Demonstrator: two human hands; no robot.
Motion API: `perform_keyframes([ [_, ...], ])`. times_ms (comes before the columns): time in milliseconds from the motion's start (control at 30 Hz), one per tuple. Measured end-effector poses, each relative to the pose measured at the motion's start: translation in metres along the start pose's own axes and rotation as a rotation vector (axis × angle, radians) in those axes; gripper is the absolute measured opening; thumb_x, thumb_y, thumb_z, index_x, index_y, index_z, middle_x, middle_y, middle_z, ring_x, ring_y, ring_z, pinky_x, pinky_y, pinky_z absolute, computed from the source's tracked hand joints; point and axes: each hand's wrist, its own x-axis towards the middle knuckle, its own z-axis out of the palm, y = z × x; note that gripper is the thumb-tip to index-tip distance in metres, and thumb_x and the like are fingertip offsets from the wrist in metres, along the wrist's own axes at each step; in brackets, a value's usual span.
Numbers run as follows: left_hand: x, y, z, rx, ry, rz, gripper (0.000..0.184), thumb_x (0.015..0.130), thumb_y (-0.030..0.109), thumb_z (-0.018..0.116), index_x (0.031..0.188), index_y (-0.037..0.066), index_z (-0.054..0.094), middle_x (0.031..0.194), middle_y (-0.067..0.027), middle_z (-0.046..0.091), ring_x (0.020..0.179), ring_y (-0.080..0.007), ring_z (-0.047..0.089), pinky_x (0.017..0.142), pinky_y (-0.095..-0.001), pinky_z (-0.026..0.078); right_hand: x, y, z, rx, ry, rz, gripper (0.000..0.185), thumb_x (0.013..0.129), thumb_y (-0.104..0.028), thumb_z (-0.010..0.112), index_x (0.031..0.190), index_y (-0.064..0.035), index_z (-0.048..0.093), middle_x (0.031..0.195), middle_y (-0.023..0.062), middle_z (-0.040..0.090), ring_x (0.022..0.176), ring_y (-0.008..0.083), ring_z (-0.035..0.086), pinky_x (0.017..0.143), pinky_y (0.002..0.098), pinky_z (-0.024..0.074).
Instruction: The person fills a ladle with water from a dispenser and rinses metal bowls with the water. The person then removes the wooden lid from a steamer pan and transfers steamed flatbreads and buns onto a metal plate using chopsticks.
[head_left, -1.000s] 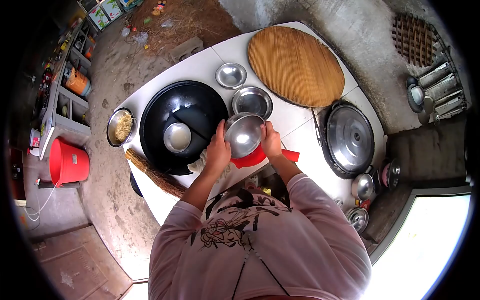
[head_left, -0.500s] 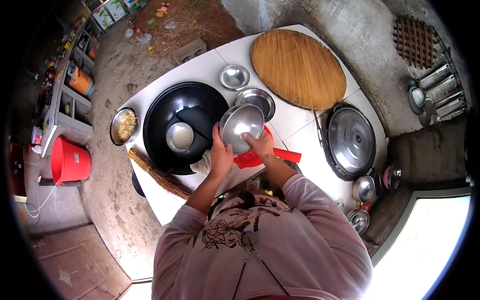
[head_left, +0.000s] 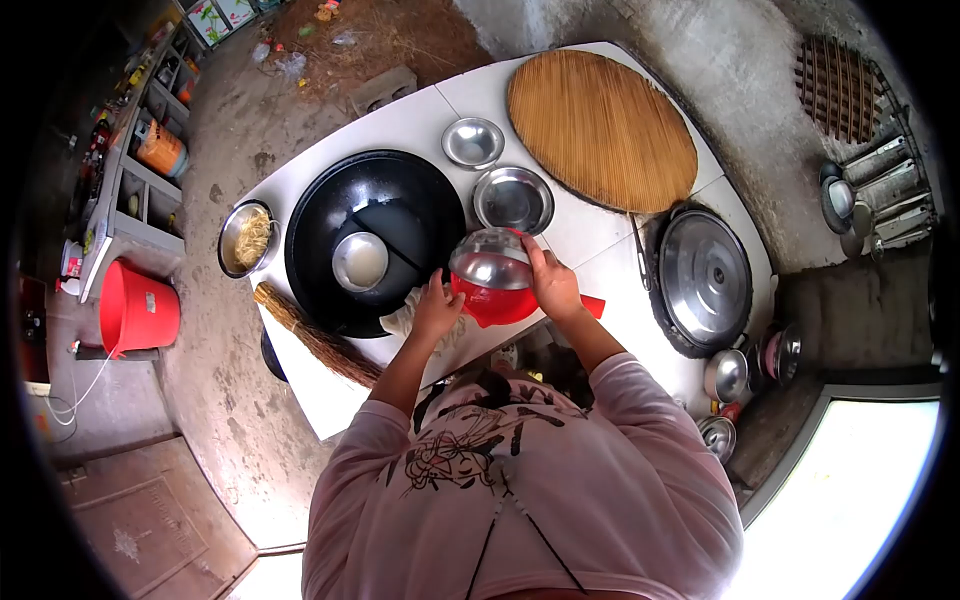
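Note:
A metal bowl (head_left: 490, 268) is held tilted over a red plastic dipper (head_left: 497, 307) at the front edge of the white tiled counter. My right hand (head_left: 554, 286) grips the bowl by its right side, fingers and thumb around the rim. Left of the dipper, my left hand (head_left: 437, 308) has thumb and forefinger apart; it is close to the dipper's edge, and contact is unclear. Beside that hand lies a pale cloth (head_left: 402, 318). A large black wok (head_left: 320, 215) is set in the counter, with a smaller metal bowl (head_left: 360, 262) inside it.
Two metal bowls, one small (head_left: 473, 143) and one wider (head_left: 513, 200), stand behind the dipper. A round wooden lid (head_left: 603, 130) lies at the back, a lidded pan (head_left: 704, 280) at right. A straw brush (head_left: 315, 335) and a bowl of dry fibres (head_left: 250, 240) are at left.
The metal bowl has been lowered and tipped over the red dipper. My left hand has come off the bowl's side; my right hand has shifted to its right rim.

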Motion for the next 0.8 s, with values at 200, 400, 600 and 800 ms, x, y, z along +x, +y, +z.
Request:
perform_keyframes([
  [200, -0.010, 0.004, 0.008, -0.071, -0.032, -0.064, 0.063, 0.072, 0.024, 0.059, 0.120, -0.001, 0.029, 0.088, -0.0168, 0.054, 0.085, -0.0282, 0.053, 0.073, -0.0363, 0.042, -0.007, -0.015, 0.018, -0.255, -0.205, 0.125, 0.057, 0.074, -0.011, 0.048, 0.126, -0.0197, 0.026, 0.090, 0.0141, 0.051, 0.072, 0.0291, 0.059, 0.059, 0.0370, 0.0488],
  [400, -0.013, 0.022, 0.003, -0.271, -0.046, -0.142, 0.044, 0.075, 0.022, 0.058, 0.106, -0.002, 0.039, 0.078, -0.0156, 0.056, 0.059, -0.0240, 0.057, 0.052, -0.0322, 0.047, -0.003, 0.027, 0.043, 0.225, -0.461, 0.497, 0.044, 0.075, -0.016, 0.045, 0.116, -0.0051, 0.036, 0.085, 0.0225, 0.057, 0.074, 0.0320, 0.059, 0.062, 0.0405, 0.0483],
  [600, -0.004, 0.046, 0.008, -0.746, -0.374, -0.437, 0.033, 0.080, 0.023, 0.053, 0.101, 0.001, 0.040, 0.071, -0.0152, 0.057, 0.045, -0.0205, 0.057, 0.036, -0.0268, 0.046, -0.006, -0.007, -0.015, 1.061, -0.284, 0.767, 0.053, 0.076, -0.002, 0.036, 0.127, -0.0055, 0.021, 0.069, 0.0143, 0.057, 0.048, 0.0185, 0.057, 0.042, 0.0276, 0.0472],
  [800, 0.043, 0.037, 0.048, -0.977, -0.391, -0.625, 0.028, 0.084, 0.024, 0.045, 0.103, 0.004, 0.042, 0.081, -0.0138, 0.059, 0.062, -0.0216, 0.060, 0.049, -0.0319, 0.050, -0.014, -0.018, -0.030, 0.504, 0.092, 0.265, 0.064, 0.073, 0.003, 0.042, 0.130, -0.0115, 0.018, 0.088, 0.0187, 0.054, 0.060, 0.0290, 0.057, 0.055, 0.0334, 0.0473],
])
